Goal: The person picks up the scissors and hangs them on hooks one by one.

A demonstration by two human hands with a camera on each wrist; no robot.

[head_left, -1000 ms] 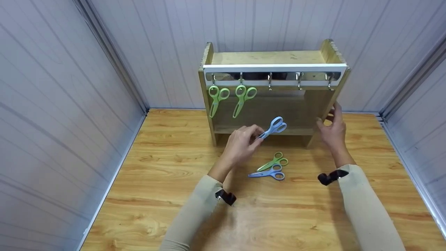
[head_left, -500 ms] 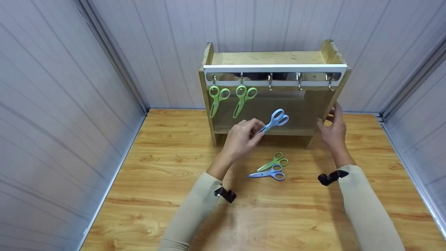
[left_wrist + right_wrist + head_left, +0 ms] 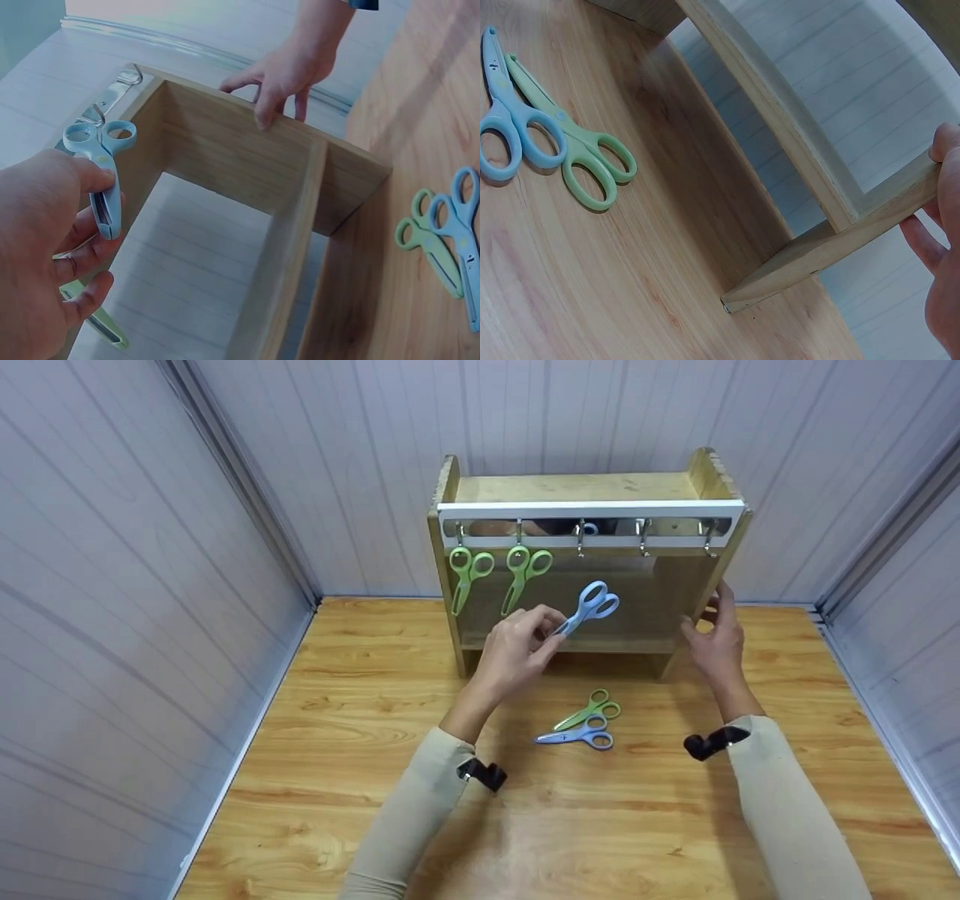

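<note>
My left hand pinches blue scissors by the blade end, handle loops up, in front of the wooden shelf and below its hook rail. In the left wrist view the loops of these scissors appear in front of a hook. My right hand grips the shelf's right side panel, thumb on the front edge and fingers behind. Two green scissors hang by a loop from the two leftmost hooks. On the table lie another blue pair of scissors and green scissors, touching or overlapping.
The three hooks on the right of the rail, including the middle hook, bear nothing. A pale panelled wall stands behind the shelf, with others at left and right. The wood-grain table spreads out in front.
My left hand has risen slightly with the blue scissors, bringing the loops nearer the hook rail. The right hand keeps its grip on the shelf; the scissors on the table have not moved.
</note>
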